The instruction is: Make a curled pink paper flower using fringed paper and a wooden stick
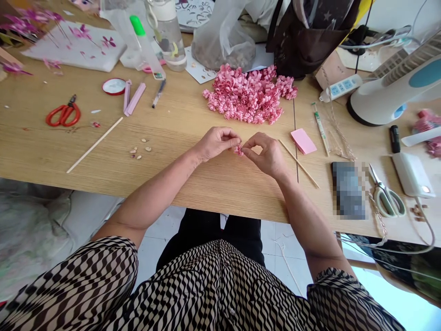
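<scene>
Between my two hands, over the wooden table, is a small pink paper flower point(238, 150). My left hand point(220, 142) pinches its left side with thumb and forefinger. From the other side, the thumb and fingertips of my right hand point(263, 151) close on it. Just beyond my hands lies a large heap of curled pink paper flowers point(246, 94). To the right of my right hand are a thin wooden stick point(299, 164) and a stack of pink paper slips point(303, 140).
Red-handled pliers point(64, 114), another stick point(94, 145) and a pen point(159, 94) lie to the left. Scissors point(387, 197), a pixelated dark rectangle point(348, 191) and a white fan point(382, 99) are at right. A glue bottle point(146, 48) and a clear water bottle point(168, 39) stand behind.
</scene>
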`<state>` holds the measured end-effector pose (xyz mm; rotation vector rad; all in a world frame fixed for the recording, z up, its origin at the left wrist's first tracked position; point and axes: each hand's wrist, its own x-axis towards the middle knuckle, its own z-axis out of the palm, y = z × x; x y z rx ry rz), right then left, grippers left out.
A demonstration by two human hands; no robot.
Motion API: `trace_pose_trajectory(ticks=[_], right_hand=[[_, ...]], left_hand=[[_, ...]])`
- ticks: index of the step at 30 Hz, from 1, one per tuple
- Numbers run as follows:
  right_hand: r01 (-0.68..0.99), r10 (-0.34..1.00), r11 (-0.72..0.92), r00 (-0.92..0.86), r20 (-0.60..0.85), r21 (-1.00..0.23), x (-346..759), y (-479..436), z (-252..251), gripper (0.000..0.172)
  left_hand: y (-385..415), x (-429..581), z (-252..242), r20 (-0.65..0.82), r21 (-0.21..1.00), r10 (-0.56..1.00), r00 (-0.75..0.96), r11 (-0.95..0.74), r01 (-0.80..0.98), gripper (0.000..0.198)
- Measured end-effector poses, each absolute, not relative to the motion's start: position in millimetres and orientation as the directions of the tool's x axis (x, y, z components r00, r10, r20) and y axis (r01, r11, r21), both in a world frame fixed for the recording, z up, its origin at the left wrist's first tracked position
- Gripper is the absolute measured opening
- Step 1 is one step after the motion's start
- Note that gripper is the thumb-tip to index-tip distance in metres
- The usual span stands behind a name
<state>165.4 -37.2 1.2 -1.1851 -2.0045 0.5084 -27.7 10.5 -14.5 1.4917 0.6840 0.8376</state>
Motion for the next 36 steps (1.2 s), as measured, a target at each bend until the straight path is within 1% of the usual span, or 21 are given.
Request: trace_pose_trajectory(ticks=[3, 5, 7, 10, 16, 20, 26, 30, 34, 36], right_hand=[[0.58, 0.897, 0.438, -0.23, 0.378, -0.686, 163.9, -35.6, -1.5, 0.011], [0.583, 0.909, 0.408, -0.186, 0.374, -0.702, 163.2, -34.5, -4.0, 0.011], [0.588, 0.91, 0.398, -0.159, 0.382, -0.704, 162.6, -33.8, -6.3, 0.011], [0.599, 0.899, 0.418, -0.166, 0.405, -0.683, 161.7, -33.8, -9.1, 0.011], [0.643, 0.864, 0.471, -0.197, 0.464, -0.604, 159.3, -34.3, -14.7, 0.01], [0.656, 0.857, 0.477, -0.198, 0.476, -0.585, 157.3, -35.0, -17.5, 0.011], [0.641, 0.868, 0.467, -0.199, 0.455, -0.609, 154.9, -36.5, -17.2, 0.011], [0.614, 0.876, 0.46, -0.198, 0.439, -0.641, 156.0, -35.9, -16.0, 0.012], [0.62, 0.879, 0.45, -0.181, 0.441, -0.643, 157.7, -35.8, -13.7, 0.012], [0.616, 0.879, 0.447, -0.172, 0.444, -0.648, 158.0, -36.0, -12.4, 0.012]], left_hand=[[8.6, -24.9, -14.0, 0.151, 0.989, 0.882, 0.447, -0.13, -0.077, 0.035], [6.9, -22.7, -13.7, 0.162, 0.986, 0.895, 0.416, -0.157, -0.047, 0.035], [4.9, -20.4, -13.3, 0.164, 0.985, 0.892, 0.421, -0.17, -0.022, 0.035], [3.2, -17.9, -13.6, 0.172, 0.982, 0.893, 0.416, -0.187, -0.006, 0.032], [6.9, -19.0, -18.9, 0.244, 0.944, 0.878, 0.412, -0.312, 0.105, 0.025], [8.7, -20.2, -22.1, 0.257, 0.932, 0.867, 0.427, -0.339, 0.127, 0.025], [5.5, -19.0, -21.6, 0.258, 0.927, 0.868, 0.424, -0.346, 0.144, 0.016], [4.5, -18.7, -20.0, 0.272, 0.914, 0.86, 0.432, -0.372, 0.165, 0.015], [6.6, -19.5, -20.7, 0.295, 0.892, 0.846, 0.444, -0.41, 0.189, 0.017], [7.3, -20.0, -20.9, 0.303, 0.897, 0.839, 0.453, -0.412, 0.162, 0.018]])
